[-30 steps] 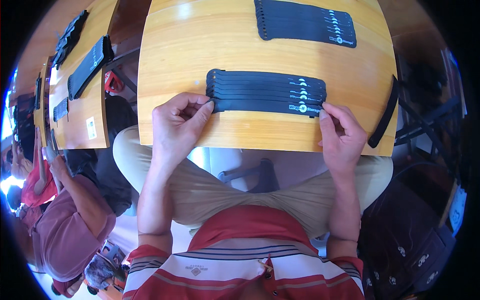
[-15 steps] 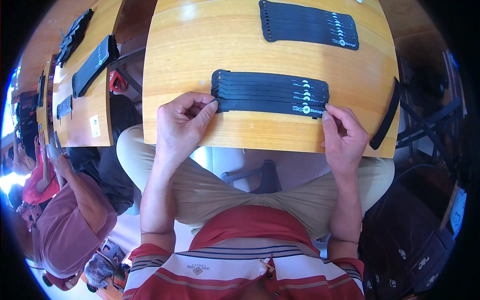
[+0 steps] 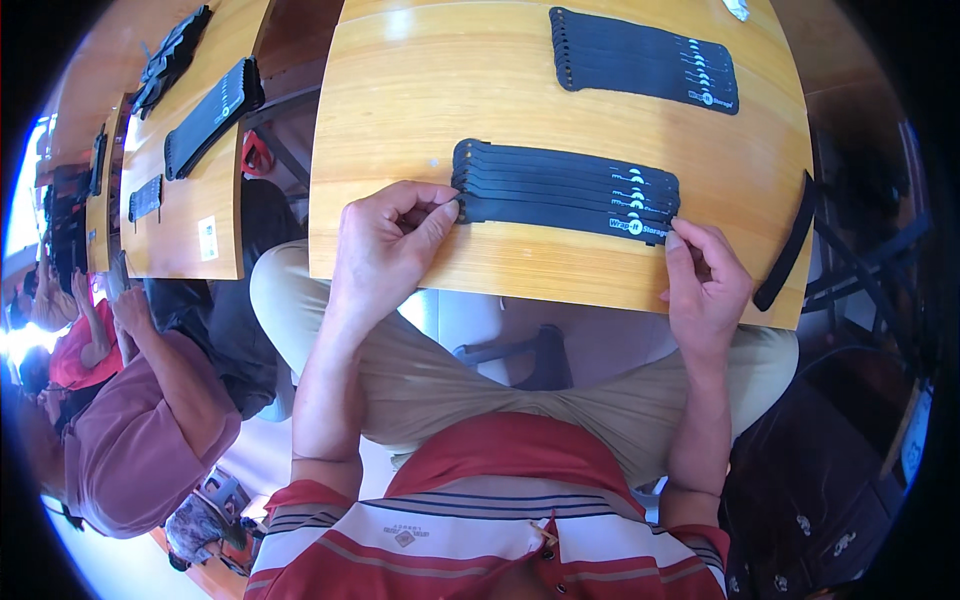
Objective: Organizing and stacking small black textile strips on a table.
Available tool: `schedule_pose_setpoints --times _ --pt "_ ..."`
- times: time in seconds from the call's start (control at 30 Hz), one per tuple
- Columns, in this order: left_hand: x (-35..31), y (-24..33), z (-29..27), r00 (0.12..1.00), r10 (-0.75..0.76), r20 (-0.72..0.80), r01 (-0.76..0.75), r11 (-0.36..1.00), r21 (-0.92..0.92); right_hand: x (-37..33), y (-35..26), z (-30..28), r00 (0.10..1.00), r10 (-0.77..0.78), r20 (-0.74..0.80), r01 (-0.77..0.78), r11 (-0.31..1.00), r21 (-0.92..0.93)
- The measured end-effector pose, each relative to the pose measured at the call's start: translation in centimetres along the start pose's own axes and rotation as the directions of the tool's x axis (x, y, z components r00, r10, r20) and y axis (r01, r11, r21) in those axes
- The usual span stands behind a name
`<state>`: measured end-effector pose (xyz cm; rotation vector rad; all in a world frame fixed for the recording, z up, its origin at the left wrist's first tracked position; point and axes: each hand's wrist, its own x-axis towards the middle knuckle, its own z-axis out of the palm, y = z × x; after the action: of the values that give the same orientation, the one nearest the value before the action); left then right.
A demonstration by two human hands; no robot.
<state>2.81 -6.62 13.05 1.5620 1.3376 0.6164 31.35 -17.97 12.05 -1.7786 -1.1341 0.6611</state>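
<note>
"Which way does that pile of straps [image 3: 565, 188] lie from you?"

"Just beyond my fingertips, on the wooden table [image 3: 400, 125], near the edge on my side. Its long axis runs left to right across my body, tilted slightly, so the right end sits closer to me than the left."

"And your left hand [image 3: 388, 245]?"

"Thumb and forefinger are pinched together at the pile's near left corner, the other fingers curled in. I have a bit of strap edge there; how many layers, I can't tell."

"Your right hand [image 3: 708, 285]?"

"Much the same, at the near right corner: thumb and forefinger closed on the edge, the rest folded loosely."

"So which one is nearer?"

"Neither. Each touches its own end, and the length of the straps spans the gap between my hands."

"Anything else about?"

"A second pile [image 3: 645, 62] lies farther off, beyond the near one and toward my right, well apart from both hands. A loose strap [image 3: 787, 242] lies along the table's right side, nearer my right hand than my left."
</note>
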Motion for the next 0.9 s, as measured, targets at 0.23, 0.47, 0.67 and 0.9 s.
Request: schedule_pose_setpoints --times 0.23,0.47,0.67,0.9 --pt "0.02 0.03 -0.14 1.0 -0.027 -0.008 0.027 1.0 0.009 0.11 0.22 -0.02 0.998 -0.063 0.004 0.063 0.995 -0.074" --pt "0.03 0.14 -0.18 1.0 -0.022 -0.013 0.022 0.999 0.027 0.13 0.19 0.13 0.997 -0.072 -0.003 0.072 0.995 -0.069" --pt "0.15 -0.16 -0.08 1.0 -0.022 -0.008 0.022 1.0 0.004 0.18 -0.4 0.2 0.999 -0.03 -0.029 0.029 0.999 -0.037" --pt "0.09 0.31 0.21 0.999 -0.035 -0.021 0.035 0.999 -0.006 0.15 -0.01 0.21 0.999 0.01 -0.053 -0.009 0.999 0.031"
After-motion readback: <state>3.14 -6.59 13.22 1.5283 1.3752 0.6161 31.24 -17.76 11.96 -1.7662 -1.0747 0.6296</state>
